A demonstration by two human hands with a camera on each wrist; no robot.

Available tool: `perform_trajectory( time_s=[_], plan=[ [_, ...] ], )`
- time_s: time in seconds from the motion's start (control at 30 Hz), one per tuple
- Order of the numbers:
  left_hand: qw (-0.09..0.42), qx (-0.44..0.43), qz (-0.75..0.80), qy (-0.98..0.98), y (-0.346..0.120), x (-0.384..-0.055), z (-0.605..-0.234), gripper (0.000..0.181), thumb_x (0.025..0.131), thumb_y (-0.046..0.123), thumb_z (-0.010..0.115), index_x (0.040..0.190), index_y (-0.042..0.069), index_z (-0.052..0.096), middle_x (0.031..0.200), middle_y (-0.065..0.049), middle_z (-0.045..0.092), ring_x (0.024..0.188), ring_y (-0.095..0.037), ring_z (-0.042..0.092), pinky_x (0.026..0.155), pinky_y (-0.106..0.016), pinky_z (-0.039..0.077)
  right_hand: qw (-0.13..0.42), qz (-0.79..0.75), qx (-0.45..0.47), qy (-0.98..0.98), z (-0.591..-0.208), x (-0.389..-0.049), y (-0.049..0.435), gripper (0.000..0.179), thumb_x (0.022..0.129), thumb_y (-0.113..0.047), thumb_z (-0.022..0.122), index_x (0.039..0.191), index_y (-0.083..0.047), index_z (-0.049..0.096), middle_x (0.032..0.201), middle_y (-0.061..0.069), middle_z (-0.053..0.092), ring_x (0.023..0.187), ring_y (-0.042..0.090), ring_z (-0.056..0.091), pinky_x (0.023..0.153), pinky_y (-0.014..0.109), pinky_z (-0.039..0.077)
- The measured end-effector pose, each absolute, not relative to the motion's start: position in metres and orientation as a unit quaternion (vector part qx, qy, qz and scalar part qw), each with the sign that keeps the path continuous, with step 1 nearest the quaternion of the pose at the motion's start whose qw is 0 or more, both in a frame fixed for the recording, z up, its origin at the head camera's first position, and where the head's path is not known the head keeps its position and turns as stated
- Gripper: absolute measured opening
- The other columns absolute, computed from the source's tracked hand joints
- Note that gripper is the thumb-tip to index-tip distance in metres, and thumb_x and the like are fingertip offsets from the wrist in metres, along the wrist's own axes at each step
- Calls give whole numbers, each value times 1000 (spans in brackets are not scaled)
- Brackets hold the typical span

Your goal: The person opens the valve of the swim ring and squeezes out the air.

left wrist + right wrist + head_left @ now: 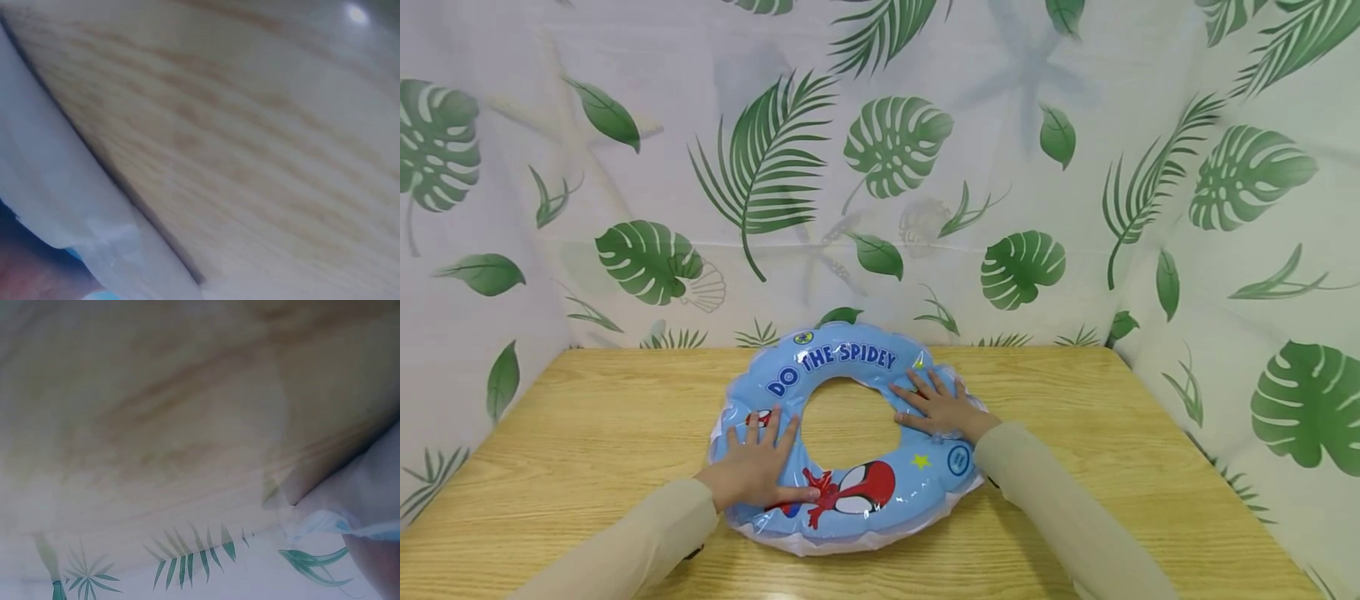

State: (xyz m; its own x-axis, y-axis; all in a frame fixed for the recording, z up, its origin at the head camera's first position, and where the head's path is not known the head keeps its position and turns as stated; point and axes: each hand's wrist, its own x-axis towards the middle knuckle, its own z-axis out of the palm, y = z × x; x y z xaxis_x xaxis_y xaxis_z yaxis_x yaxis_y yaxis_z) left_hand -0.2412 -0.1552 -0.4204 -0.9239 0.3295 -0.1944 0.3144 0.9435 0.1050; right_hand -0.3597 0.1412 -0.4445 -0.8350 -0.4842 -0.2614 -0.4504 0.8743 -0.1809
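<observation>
A light blue inflatable swim ring point(850, 525) lies flat on the wooden table, puffed up, with a red cartoon spider figure and the words "DO THE SPIDEY" on top. My left hand point(752, 462) rests on its left side, fingers spread, thumb reaching over the printed figure. On the opposite side my right hand point(940, 408) presses down on the ring, its fingers also spread and straight. In the left wrist view, the ring's pale edge point(81, 169) shows beside a blurred bit of hand. The right wrist view catches a corner of the ring's edge point(369, 494).
The wood-grain table point(1112, 467) extends to both sides of the ring. A white cloth point(925, 275) printed with green leaves hangs behind the table and along its sides.
</observation>
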Motion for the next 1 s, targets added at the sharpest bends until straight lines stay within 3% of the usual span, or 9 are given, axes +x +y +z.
perform_trajectory(
  time_s=[0.3, 0.57, 0.77, 0.87, 1.0],
  plan=[
    [117, 162, 24, 980, -152, -239, -418, 108, 70, 79, 45, 146, 8, 16, 151, -25, 9, 133, -54, 12, 96, -74, 14, 147, -43, -246, 957, -451, -360, 143, 66, 88, -66, 27, 146, -38, 8, 155, -3, -6, 141, 33, -11, 104, 65, -8],
    [148, 147, 25, 978, -150, -241, -410, 111, 68, 81, 46, 147, 9, 15, 151, -25, 6, 133, -55, 8, 97, -74, 9, 141, -33, -249, 958, -450, -357, 143, 63, 92, -61, 27, 146, -36, 8, 155, -2, -7, 141, 34, -12, 104, 66, -7],
    [156, 144, 13, 977, -148, -243, -393, 108, 68, 77, 52, 145, 8, 23, 149, -26, 16, 131, -54, 17, 99, -72, 15, 139, -26, -246, 959, -451, -355, 141, 62, 91, -62, 23, 146, -38, 6, 155, -4, -9, 141, 32, -13, 105, 64, -9],
    [140, 151, 23, 978, -146, -249, -381, 104, 69, 73, 56, 143, 6, 27, 144, -27, 26, 129, -52, 25, 99, -69, 21, 137, -29, -246, 959, -452, -354, 141, 62, 92, -61, 24, 146, -37, 6, 155, -3, -8, 141, 33, -13, 105, 64, -9],
    [65, 175, 33, 982, -144, -268, -370, 98, 71, 66, 61, 141, 4, 31, 141, -26, 33, 127, -51, 30, 98, -65, 28, 136, -28, -242, 960, -452, -354, 141, 62, 91, -62, 24, 146, -38, 6, 155, -3, -9, 141, 33, -12, 105, 65, -8]
  ],
)
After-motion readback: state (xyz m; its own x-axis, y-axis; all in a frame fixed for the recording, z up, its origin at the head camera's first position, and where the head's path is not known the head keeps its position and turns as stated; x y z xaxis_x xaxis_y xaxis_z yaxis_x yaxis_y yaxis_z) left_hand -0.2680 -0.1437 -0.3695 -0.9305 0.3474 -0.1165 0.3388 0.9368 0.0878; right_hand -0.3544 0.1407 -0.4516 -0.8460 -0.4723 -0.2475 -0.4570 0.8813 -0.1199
